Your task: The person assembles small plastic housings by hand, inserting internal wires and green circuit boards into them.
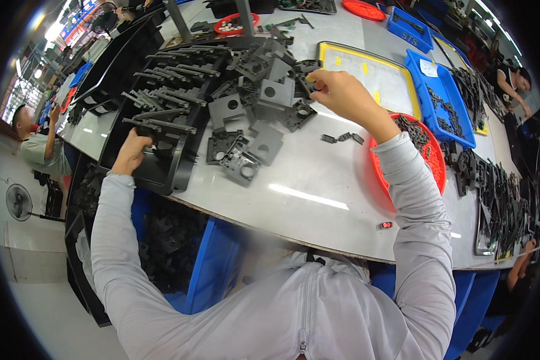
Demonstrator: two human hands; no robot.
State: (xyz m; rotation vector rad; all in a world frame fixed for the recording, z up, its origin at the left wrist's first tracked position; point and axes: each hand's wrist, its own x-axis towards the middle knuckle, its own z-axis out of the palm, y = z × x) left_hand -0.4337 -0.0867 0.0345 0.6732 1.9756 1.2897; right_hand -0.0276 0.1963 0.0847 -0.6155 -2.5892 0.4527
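Note:
My left hand (pixel 132 151) reaches into the near end of a black tray (pixel 180 171), its fingers curled round a dark plastic part (pixel 162 141) that they partly hide. Rows of long dark plastic parts (pixel 177 72) lie in the tray beyond it. To the right, my right hand (pixel 345 99) is at the edge of a heap of dark grey square plastic parts with round holes (pixel 276 90). Its thumb and forefinger close on a small dark plastic part (pixel 308 84) at the heap's right side. Several looser square parts (pixel 240 159) lie at the near side of the heap.
A red round basket (pixel 439 165) of small dark parts stands under my right forearm. Small black pieces (pixel 343 138) and a red-and-black piece (pixel 386 225) lie on the white table (pixel 306 207). Blue trays (pixel 471 141) and a yellow-edged tray (pixel 372 54) stand beyond; other people work at both sides.

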